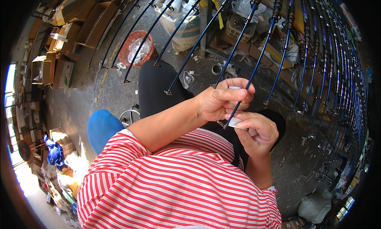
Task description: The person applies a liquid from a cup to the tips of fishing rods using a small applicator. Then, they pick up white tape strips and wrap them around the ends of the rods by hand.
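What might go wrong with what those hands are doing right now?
Perhaps three things. The white slip in the fingers of the right hand is small, so it could drop toward the pale scraps on the floor. The blue rod looks thin, so pressing hard near its tip might bend it. And the left hand is close to the neighbouring rod, so a sideways move could knock it.

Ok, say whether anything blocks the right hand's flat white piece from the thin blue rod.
Nothing visible does: the flat white piece in the right hand is at the thin blue rod, near its tip; contact is unclear.
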Demonstrator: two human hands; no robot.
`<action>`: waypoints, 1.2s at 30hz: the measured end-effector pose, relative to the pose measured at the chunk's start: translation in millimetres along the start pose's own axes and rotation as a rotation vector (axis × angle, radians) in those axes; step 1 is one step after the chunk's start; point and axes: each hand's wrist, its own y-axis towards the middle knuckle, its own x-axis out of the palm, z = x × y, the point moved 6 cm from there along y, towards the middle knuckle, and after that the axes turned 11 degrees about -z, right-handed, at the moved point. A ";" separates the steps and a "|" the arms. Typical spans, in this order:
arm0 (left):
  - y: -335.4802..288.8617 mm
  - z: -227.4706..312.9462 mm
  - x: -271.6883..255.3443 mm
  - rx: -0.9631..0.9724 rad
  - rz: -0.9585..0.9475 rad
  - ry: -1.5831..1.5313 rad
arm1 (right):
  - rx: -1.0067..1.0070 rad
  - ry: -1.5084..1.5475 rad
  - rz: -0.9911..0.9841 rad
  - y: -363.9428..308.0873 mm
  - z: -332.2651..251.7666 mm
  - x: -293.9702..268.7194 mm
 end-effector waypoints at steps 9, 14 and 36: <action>0.9 -0.7 -3.3 -0.014 -0.011 0.025 | 0.012 -0.010 -0.001 -0.8 0.1 0.6; 1.2 0.3 -3.3 -0.023 -0.007 0.055 | 0.016 -0.017 -0.005 -1.6 -0.5 0.2; 37.8 -11.1 -7.7 -0.117 0.009 0.034 | 0.053 0.119 0.395 -54.1 13.5 -44.3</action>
